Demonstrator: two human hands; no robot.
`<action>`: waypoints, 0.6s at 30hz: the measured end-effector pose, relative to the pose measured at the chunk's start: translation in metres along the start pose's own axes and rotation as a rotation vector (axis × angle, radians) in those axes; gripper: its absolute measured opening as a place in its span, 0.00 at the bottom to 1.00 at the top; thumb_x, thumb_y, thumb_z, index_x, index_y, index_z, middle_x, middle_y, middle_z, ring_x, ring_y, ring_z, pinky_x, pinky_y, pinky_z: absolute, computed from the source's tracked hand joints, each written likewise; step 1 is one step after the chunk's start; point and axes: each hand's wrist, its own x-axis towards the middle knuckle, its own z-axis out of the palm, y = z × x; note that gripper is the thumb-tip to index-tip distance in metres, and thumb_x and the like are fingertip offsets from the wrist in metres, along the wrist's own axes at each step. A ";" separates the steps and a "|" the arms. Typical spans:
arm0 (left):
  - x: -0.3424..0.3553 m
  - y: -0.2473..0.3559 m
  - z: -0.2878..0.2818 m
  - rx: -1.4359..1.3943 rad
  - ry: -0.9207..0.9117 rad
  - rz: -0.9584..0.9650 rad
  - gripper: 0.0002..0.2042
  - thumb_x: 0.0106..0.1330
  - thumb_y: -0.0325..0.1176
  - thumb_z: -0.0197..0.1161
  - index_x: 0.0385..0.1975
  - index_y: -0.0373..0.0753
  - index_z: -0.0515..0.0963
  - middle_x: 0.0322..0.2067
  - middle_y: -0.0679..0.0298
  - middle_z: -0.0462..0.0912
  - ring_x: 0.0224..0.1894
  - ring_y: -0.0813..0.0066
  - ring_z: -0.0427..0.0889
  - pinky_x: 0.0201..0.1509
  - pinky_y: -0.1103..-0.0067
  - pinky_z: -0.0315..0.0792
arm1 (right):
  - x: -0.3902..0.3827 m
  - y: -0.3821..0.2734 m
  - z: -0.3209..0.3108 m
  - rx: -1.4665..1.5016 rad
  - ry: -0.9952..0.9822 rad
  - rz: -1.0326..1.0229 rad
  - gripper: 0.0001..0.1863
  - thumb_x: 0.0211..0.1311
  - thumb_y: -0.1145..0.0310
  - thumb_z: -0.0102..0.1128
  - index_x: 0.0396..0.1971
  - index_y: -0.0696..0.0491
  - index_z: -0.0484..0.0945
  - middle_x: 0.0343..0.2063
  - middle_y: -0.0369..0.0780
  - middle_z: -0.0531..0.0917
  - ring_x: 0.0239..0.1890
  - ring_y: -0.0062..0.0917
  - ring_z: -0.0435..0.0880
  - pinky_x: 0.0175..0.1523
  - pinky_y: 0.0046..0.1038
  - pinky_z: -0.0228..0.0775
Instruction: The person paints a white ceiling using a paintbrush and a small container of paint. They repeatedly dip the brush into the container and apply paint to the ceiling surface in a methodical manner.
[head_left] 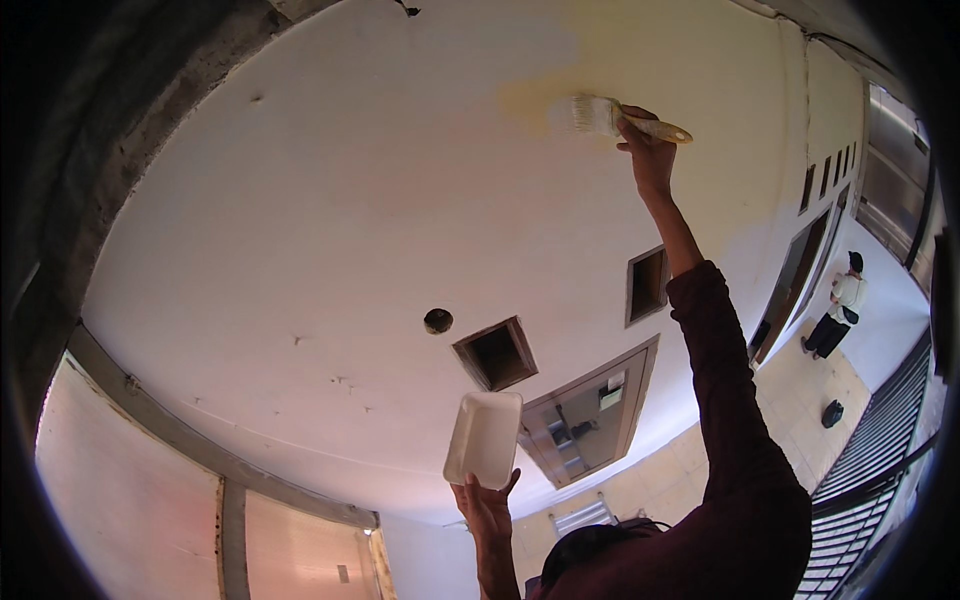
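My right hand (645,150) is raised high and grips the wooden handle of a wide flat paintbrush (600,116). Its pale bristles press against a white wall (330,200), at the edge of a yellowish painted patch (610,55). The maroon sleeve (730,400) of that arm runs down to the lower right. Lower down, my left hand (487,505) holds up a white rectangular foam tray (484,436) by its bottom edge. What the tray holds is hidden from me.
The wall has two dark rectangular openings (495,352) (647,283), a small round hole (438,320) and a metal-framed window (585,420). Another person (843,305) in a white top stands at the right on pale tiles near a dark bag (832,412). Black railings (880,440) run lower right.
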 end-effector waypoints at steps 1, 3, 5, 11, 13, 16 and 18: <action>-0.002 0.001 -0.002 0.007 0.010 0.016 0.25 0.77 0.39 0.57 0.69 0.46 0.59 0.66 0.56 0.69 0.62 0.56 0.78 0.53 0.53 0.85 | 0.002 -0.002 -0.002 -0.039 0.046 -0.029 0.16 0.65 0.66 0.70 0.51 0.55 0.83 0.43 0.38 0.86 0.43 0.19 0.85 0.41 0.26 0.85; -0.005 0.000 -0.004 0.016 0.023 0.037 0.25 0.77 0.39 0.57 0.69 0.46 0.59 0.66 0.56 0.69 0.62 0.56 0.78 0.53 0.54 0.85 | 0.005 -0.003 -0.008 -0.196 0.118 -0.167 0.14 0.67 0.67 0.68 0.49 0.56 0.83 0.43 0.38 0.87 0.44 0.21 0.85 0.42 0.25 0.83; -0.006 0.001 -0.002 0.049 0.014 0.037 0.26 0.77 0.42 0.57 0.70 0.45 0.58 0.66 0.55 0.67 0.63 0.54 0.76 0.53 0.52 0.84 | 0.001 0.002 -0.005 -0.301 0.182 -0.356 0.12 0.67 0.69 0.68 0.48 0.56 0.83 0.43 0.38 0.87 0.45 0.21 0.85 0.43 0.24 0.83; -0.005 -0.001 0.001 0.056 0.011 0.027 0.27 0.76 0.43 0.58 0.69 0.45 0.58 0.65 0.54 0.66 0.62 0.54 0.76 0.53 0.53 0.84 | -0.065 -0.022 0.071 -0.410 0.107 -0.484 0.13 0.58 0.77 0.67 0.43 0.49 0.85 0.40 0.40 0.83 0.38 0.35 0.86 0.40 0.35 0.80; -0.004 -0.001 0.002 0.058 0.010 0.025 0.27 0.76 0.43 0.58 0.69 0.45 0.59 0.65 0.54 0.67 0.62 0.54 0.76 0.52 0.53 0.84 | -0.087 -0.038 0.102 -0.351 0.041 -0.506 0.12 0.59 0.78 0.67 0.42 0.49 0.84 0.39 0.40 0.83 0.35 0.34 0.87 0.36 0.35 0.81; -0.003 -0.002 0.003 0.069 0.003 0.024 0.27 0.76 0.43 0.58 0.69 0.45 0.59 0.65 0.55 0.67 0.61 0.55 0.76 0.52 0.53 0.84 | -0.109 -0.049 0.129 -0.254 -0.137 -0.463 0.11 0.60 0.77 0.67 0.41 0.49 0.84 0.40 0.39 0.83 0.35 0.31 0.87 0.35 0.31 0.81; -0.002 -0.002 0.002 0.072 -0.009 0.026 0.26 0.76 0.43 0.58 0.69 0.45 0.59 0.65 0.55 0.66 0.61 0.55 0.76 0.52 0.53 0.84 | -0.105 -0.051 0.124 -0.133 -0.173 -0.375 0.10 0.61 0.77 0.66 0.42 0.49 0.84 0.40 0.39 0.83 0.36 0.28 0.87 0.35 0.29 0.81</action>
